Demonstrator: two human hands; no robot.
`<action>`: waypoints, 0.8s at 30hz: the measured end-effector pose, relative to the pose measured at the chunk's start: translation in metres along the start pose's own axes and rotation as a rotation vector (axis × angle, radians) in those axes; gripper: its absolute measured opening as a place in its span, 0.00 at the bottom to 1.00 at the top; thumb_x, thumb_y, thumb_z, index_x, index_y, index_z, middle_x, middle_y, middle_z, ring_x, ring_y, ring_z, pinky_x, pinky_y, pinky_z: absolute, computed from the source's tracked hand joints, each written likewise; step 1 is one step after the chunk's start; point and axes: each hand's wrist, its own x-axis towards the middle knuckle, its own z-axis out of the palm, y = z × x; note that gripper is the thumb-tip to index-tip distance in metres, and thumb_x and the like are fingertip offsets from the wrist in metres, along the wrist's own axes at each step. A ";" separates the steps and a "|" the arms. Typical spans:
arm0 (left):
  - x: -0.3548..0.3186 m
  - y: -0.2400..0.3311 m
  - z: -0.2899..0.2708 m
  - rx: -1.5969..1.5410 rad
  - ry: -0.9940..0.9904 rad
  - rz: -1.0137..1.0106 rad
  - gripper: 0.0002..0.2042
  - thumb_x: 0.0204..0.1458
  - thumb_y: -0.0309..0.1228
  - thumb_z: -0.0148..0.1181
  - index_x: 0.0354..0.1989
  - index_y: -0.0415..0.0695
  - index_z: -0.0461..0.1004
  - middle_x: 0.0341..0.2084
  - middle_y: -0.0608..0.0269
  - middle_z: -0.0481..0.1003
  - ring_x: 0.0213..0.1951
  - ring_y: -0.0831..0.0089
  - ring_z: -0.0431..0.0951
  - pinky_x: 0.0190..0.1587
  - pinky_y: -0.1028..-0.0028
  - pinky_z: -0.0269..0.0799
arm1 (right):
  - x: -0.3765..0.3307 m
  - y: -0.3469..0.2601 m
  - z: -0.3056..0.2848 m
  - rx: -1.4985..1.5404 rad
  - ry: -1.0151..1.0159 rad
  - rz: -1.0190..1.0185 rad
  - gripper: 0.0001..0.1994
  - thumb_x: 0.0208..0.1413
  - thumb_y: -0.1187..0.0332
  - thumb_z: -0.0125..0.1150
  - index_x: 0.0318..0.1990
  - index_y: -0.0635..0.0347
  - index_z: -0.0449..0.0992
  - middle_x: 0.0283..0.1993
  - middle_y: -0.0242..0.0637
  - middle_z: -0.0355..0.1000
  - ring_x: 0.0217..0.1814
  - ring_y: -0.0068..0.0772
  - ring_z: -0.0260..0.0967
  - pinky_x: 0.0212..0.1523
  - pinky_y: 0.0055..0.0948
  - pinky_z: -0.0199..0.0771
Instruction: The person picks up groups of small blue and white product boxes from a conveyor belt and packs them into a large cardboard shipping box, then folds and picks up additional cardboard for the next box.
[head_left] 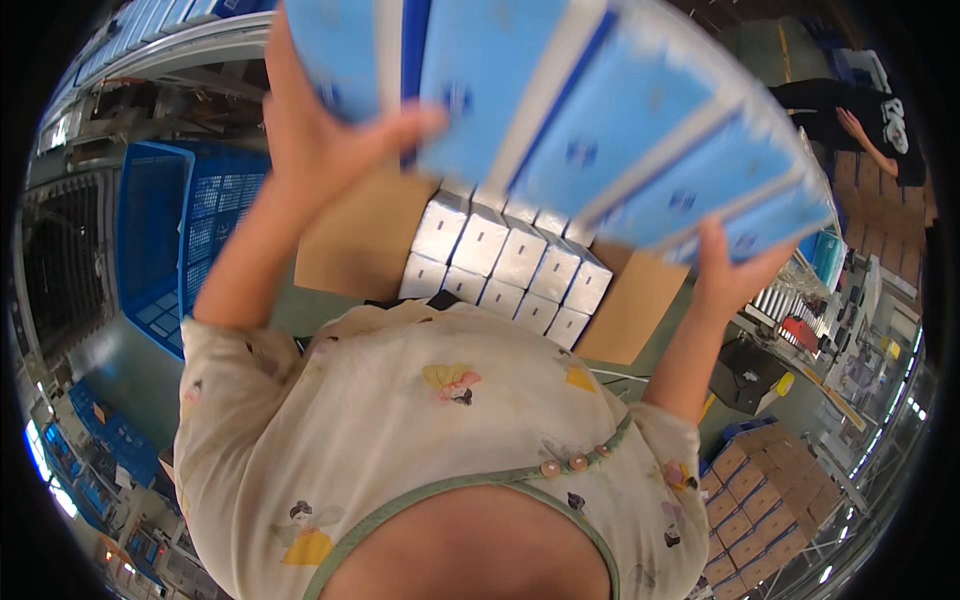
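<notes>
A row of several light-blue, white-banded packs (pixel 465 80), which look like wrapped tissue packs, is squeezed between my two hands, high over an open carton. My left hand (pixel 325 140) clamps the left end, its thumb lying across the front face. At the lower right end my right hand (pixel 740 275) grips the row, thumb up against the packs. Motion blurs the row a little, and its top runs out of the picture. Beneath it, the cardboard carton (pixel 350 240) with spread flaps holds rows of white-ended packs (pixel 485 240); the held row hides its far part.
On the left stands a blue plastic crate (pixel 155 240). Metal conveyor framing (pixel 170 75) runs along the upper left. Stacked brown cartons (pixel 765 490) fill the lower right. A person in black (pixel 850 120) is at the upper right, near more cartons (pixel 880 225).
</notes>
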 end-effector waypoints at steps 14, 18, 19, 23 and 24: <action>-0.054 -0.102 0.234 0.415 -1.116 -0.259 0.29 0.56 0.51 0.34 0.37 0.38 0.76 0.30 0.52 0.76 0.41 0.61 0.73 0.44 0.64 0.67 | -0.050 0.251 0.054 -1.134 -1.307 0.080 0.17 0.49 0.59 0.48 0.35 0.62 0.77 0.39 0.49 0.72 0.43 0.46 0.71 0.44 0.36 0.70; -0.059 -0.092 0.190 0.085 -1.155 -0.625 0.26 0.55 0.53 0.40 0.43 0.41 0.74 0.38 0.54 0.73 0.43 0.65 0.72 0.46 0.67 0.64 | -0.035 0.235 0.060 -0.510 -1.144 0.454 0.24 0.54 0.48 0.44 0.38 0.62 0.76 0.43 0.48 0.71 0.47 0.47 0.68 0.49 0.33 0.65; -0.050 -0.082 0.171 -0.149 -1.018 -0.640 0.25 0.55 0.50 0.45 0.45 0.37 0.71 0.42 0.56 0.72 0.45 0.65 0.70 0.47 0.68 0.63 | -0.045 0.240 0.067 -0.414 -1.157 0.443 0.29 0.54 0.43 0.40 0.43 0.61 0.74 0.47 0.47 0.70 0.51 0.47 0.65 0.52 0.31 0.61; 0.010 -0.065 0.060 -0.406 -0.835 -0.465 0.22 0.55 0.44 0.47 0.47 0.38 0.70 0.42 0.58 0.72 0.44 0.71 0.72 0.49 0.73 0.65 | -0.077 0.178 0.082 -0.665 -1.206 0.139 0.28 0.52 0.42 0.43 0.53 0.51 0.65 0.48 0.47 0.69 0.50 0.46 0.66 0.50 0.36 0.64; 0.021 -0.059 0.038 -0.445 -0.801 -0.444 0.20 0.55 0.44 0.48 0.47 0.39 0.71 0.42 0.58 0.73 0.43 0.71 0.72 0.48 0.73 0.65 | -0.075 0.172 0.090 -0.666 -1.190 0.119 0.27 0.51 0.43 0.44 0.51 0.53 0.66 0.45 0.46 0.70 0.46 0.47 0.68 0.46 0.39 0.66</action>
